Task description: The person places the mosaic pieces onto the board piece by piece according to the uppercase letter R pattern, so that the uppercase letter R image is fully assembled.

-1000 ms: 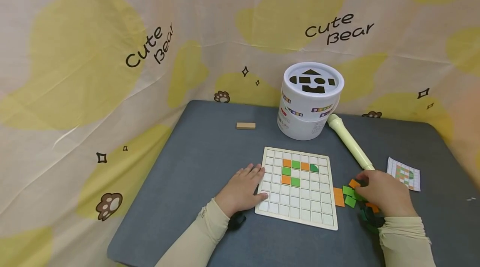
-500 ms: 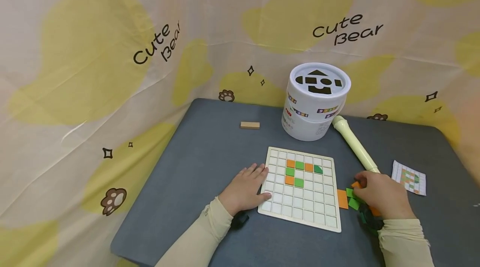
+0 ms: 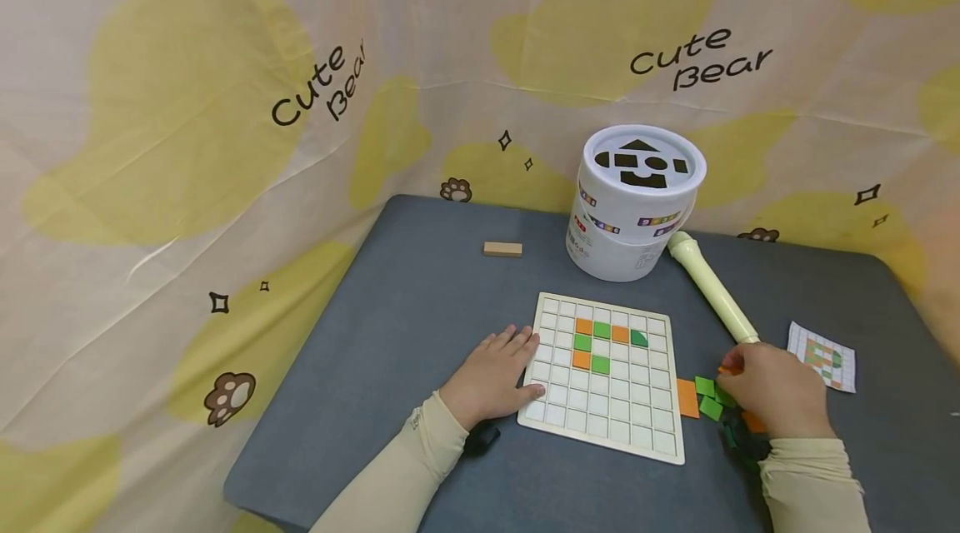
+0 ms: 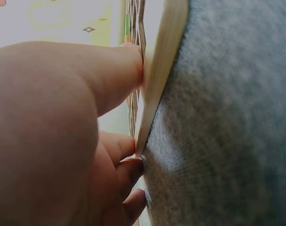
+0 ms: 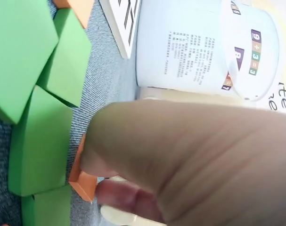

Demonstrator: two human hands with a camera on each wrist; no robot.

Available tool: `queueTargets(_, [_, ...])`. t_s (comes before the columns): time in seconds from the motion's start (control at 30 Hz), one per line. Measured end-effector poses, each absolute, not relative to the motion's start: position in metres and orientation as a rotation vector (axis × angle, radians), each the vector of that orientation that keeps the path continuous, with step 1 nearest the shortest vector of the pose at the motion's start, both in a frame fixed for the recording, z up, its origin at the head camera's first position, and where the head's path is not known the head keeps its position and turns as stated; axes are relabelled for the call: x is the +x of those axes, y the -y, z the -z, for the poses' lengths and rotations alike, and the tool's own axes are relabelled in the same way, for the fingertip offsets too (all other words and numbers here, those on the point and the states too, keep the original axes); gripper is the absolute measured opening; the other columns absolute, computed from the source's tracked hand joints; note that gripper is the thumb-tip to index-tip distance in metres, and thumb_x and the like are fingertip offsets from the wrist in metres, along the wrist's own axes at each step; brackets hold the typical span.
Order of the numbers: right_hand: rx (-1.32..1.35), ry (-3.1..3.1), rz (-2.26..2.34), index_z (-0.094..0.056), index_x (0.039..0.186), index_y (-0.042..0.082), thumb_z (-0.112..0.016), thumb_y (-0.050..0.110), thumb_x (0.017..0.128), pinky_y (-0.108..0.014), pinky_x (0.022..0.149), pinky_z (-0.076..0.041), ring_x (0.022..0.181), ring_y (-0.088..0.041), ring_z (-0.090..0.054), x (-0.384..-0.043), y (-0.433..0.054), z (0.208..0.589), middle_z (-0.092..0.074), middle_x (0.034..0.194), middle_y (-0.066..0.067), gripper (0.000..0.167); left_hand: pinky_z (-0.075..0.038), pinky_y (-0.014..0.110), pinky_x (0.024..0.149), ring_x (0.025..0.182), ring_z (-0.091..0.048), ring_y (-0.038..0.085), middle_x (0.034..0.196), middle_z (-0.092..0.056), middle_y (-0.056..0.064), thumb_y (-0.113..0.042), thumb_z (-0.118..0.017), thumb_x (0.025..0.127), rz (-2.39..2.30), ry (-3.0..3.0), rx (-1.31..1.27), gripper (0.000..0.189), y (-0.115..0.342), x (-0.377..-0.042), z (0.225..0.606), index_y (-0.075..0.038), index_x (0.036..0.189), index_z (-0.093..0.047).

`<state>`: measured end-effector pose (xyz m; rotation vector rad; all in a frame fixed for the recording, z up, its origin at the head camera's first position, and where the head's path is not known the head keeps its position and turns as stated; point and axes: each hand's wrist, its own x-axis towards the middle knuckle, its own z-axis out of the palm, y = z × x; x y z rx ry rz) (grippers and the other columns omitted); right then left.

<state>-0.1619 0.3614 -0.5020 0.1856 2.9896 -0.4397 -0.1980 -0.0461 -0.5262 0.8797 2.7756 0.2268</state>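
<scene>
A square cream grid board (image 3: 637,433) lies flat on the table, with orange, green and dark green tiles in some upper cells. My left hand (image 3: 491,383) rests at its left edge, thumb and fingertips touching the rim; the left wrist view shows the thumb (image 4: 119,75) on the board's edge (image 4: 164,61). Right of the board, my right hand (image 3: 776,387) pinches a small orange tile (image 5: 82,181) between thumb and finger. Several green tiles (image 5: 41,146) lie beside that hand, and a larger orange tile (image 3: 687,398) touches the board's right side. The hand partly hides the pile.
A white bucket (image 3: 633,225) with shape cutouts in its lid stands behind the board. A pale yellow stick (image 3: 712,287) lies from the bucket toward my right hand. A printed pattern card (image 3: 823,354) lies at the right, and a small wooden block (image 3: 502,249) at the back.
My right hand has shifted slightly right and drawn the orange tile away from the green ones. The left hand stays on the board's edge. The head view has swung slightly left.
</scene>
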Motion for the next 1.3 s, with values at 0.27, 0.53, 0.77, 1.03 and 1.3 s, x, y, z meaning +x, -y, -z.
queueTargets(0.27, [0.149,-2.961,0.455,-0.081,0.102,0.006,-0.081,0.027,0.090,-0.041,0.051,-0.047,0.066,-0.022,-0.059,-0.163,-0.356,0.501,-0.075,0.089,-0.010,0.025,-0.023,0.046,0.128,0.161,-0.023,0.027,0.174,-0.029,0.005,-0.057,-0.058,0.106,-0.205,-2.780,0.885,0.081,0.045,-0.199,0.528,-0.012,0.169,-0.033])
queueTargets(0.53, [-0.446,-3.119,0.604,-0.085,0.096,0.015,-0.087,0.015,0.087,-0.052,0.077,-0.060,0.094,-0.027,-0.072,-0.164,-0.286,0.504,-0.078,0.101,-0.002,0.009,-0.023,0.046,0.128,0.161,-0.022,0.026,0.174,-0.029,0.004,-0.057,-0.058,0.106,-0.201,-2.775,0.883,0.081,0.043,-0.200,0.530,-0.013,0.169,-0.033])
queueTargets(0.77, [-0.681,-3.155,0.439,-0.084,0.095,0.014,-0.088,0.013,0.085,-0.051,0.083,-0.062,0.097,-0.027,-0.075,-0.167,-0.253,0.510,-0.078,0.097,0.001,0.010,-0.023,0.046,0.128,0.161,-0.021,0.026,0.174,-0.028,0.004,-0.056,-0.058,0.107,-0.218,-2.762,0.889,0.081,0.042,-0.200,0.527,-0.013,0.170,-0.032])
queueTargets(1.03, [-0.721,-3.160,0.406,-0.085,0.094,0.013,-0.087,0.012,0.086,-0.050,0.080,-0.062,0.095,-0.027,-0.075,-0.168,-0.253,0.513,-0.078,0.097,0.001,0.009,-0.023,0.046,0.128,0.161,-0.021,0.027,0.174,-0.028,0.005,-0.056,-0.058,0.107,-0.219,-2.759,0.892,0.080,0.044,-0.201,0.526,-0.012,0.169,-0.032])
queueTargets(1.3, [-0.775,-3.153,0.415,-0.086,0.094,0.016,-0.088,0.010,0.086,-0.049,0.083,-0.062,0.096,-0.026,-0.074,-0.169,-0.252,0.515,-0.078,0.099,0.002,0.011,-0.023,0.047,0.128,0.161,-0.022,0.027,0.174,-0.029,0.005,-0.055,-0.058,0.106,-0.230,-2.758,0.884,0.080,0.046,-0.201,0.526,-0.012,0.169,-0.033])
